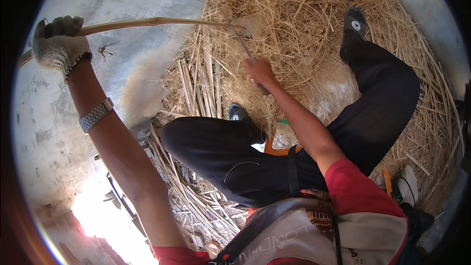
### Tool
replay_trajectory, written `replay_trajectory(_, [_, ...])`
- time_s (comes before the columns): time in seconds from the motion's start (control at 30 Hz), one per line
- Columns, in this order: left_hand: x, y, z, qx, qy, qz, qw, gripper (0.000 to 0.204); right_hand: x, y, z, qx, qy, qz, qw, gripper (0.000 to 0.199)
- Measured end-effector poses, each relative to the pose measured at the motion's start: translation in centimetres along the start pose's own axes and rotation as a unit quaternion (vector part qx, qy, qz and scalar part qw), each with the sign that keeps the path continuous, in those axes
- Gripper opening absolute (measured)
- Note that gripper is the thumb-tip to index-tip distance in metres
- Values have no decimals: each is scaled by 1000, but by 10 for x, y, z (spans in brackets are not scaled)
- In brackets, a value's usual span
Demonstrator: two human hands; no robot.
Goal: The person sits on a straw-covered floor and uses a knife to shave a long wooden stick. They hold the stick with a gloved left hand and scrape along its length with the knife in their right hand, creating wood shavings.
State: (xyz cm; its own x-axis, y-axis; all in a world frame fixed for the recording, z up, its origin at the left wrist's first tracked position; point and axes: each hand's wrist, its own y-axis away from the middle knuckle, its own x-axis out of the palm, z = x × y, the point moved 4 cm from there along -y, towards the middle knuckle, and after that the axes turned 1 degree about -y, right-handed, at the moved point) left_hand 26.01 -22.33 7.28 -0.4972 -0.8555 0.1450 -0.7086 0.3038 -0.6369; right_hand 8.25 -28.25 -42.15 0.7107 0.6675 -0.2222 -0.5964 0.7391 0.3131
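Note:
My left hand (61,44), in a whitish knitted glove with dark fingers, is closed round a long pale stalk (152,21), cane-like and slightly bent. The stalk reaches right from the glove across the upper middle of the view, and its thick end shows left of the hand. My bare right hand (260,75) grips the handle of a knife-like tool (240,40) with a narrow dark blade. The blade points up and left, its tip at the stalk's right end. Whether it touches the stalk I cannot tell.
Loose straw and shavings (294,14) cover the floor ahead, between and beyond my legs. Cut stalks (198,86) lie left of my feet, and thin strips (186,191) lie by my left thigh. A pale wall (117,0) rises at left. An orange seat edge (279,150) shows beneath me.

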Motion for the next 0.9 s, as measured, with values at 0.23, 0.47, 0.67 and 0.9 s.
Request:
replay_trajectory(0.23, [-27, 3, 5, -4, -22, -37, 999, 35, -6, 14, 58, -31, 85, 77, 993, 44])
replay_trajectory(0.47, [5, 18, 1, -13, 10, -60, 998, 37, 8, -14, -45, -252, 204, -190, 927, 45])
replay_trajectory(0.67, [-21, 10, -4, 10, -19, -62, 998, 30, 3, 16, 31, -21, -2, -10, 1000, 46])
replay_trajectory(0.9, [0, 12, 9, -24, 31, -43, 998, 38, -19, -8, -68, 28, 61, -46, 997, 50])
